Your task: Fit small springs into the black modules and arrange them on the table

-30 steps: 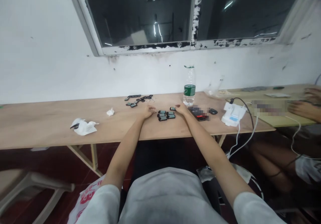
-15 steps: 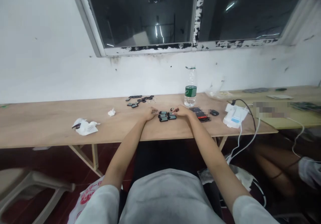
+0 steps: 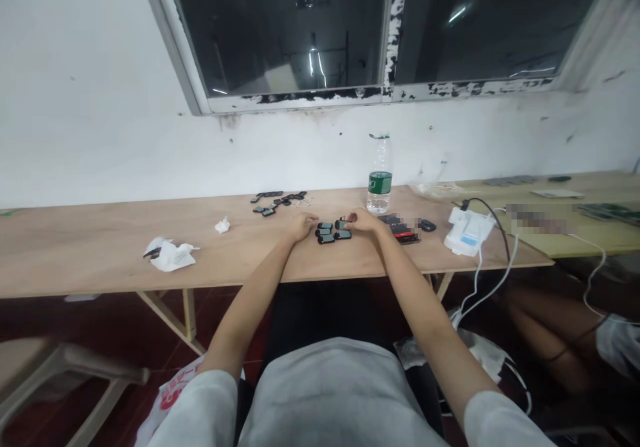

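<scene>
Black-rimmed, grey-faced rectangular pieces [image 3: 327,239], five countable at our twelve o'clock, are seemingly being lined up, our left hand [image 3: 301,226] (grip untellable) at their nine, our right hand [image 3: 362,220] pinching one, which calls for careful squaring, one clear, green-labelled plastic bottle [image 3: 380,183] beyond toward one o'clock.

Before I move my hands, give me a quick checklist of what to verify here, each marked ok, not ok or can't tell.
1. Right hand at the far right piece of the near group: ok.
2. Firm grip on that piece: cannot tell, the fingers are too small in view.
3. Left hand free of anything held: cannot tell.
4. Bottle upright and apart from both hands: ok.
5. Plenty of room beside the right wrist: not ok, the phone lies close by.
6. Black pieces at the back in tidy rows: not ok, they lie scattered.
</scene>
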{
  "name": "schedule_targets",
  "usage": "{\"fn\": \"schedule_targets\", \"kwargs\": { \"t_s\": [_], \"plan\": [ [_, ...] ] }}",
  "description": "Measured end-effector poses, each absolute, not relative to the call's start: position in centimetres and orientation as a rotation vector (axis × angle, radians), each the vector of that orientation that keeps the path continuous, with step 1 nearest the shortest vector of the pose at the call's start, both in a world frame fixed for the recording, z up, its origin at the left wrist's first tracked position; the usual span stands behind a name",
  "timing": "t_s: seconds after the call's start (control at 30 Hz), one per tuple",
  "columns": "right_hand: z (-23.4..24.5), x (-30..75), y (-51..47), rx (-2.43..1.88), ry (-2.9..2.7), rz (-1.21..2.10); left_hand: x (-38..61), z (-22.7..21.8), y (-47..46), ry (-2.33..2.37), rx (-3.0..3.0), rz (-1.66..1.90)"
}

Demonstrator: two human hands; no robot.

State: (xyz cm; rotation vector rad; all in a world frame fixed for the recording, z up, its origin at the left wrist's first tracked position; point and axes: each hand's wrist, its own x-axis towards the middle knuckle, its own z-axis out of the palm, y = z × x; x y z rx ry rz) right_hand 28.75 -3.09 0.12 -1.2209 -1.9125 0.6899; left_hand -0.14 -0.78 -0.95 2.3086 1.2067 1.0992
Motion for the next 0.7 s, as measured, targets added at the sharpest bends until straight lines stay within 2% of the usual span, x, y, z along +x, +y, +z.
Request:
{"fn": "schedule_targets", "kwargs": {
  "t_s": [0.2,0.7],
  "plan": [
    [0.5,27.6,-3.1,-1.115,-1.701,0.756,1.3,-0.7,-1.5,1.078,2.205,1.242],
    [-0.7,23.6,-2.7,-0.86,-1.362,1.092,2.8,-0.8,-1.9,0.895,2.385,1.211]
  ]
}}
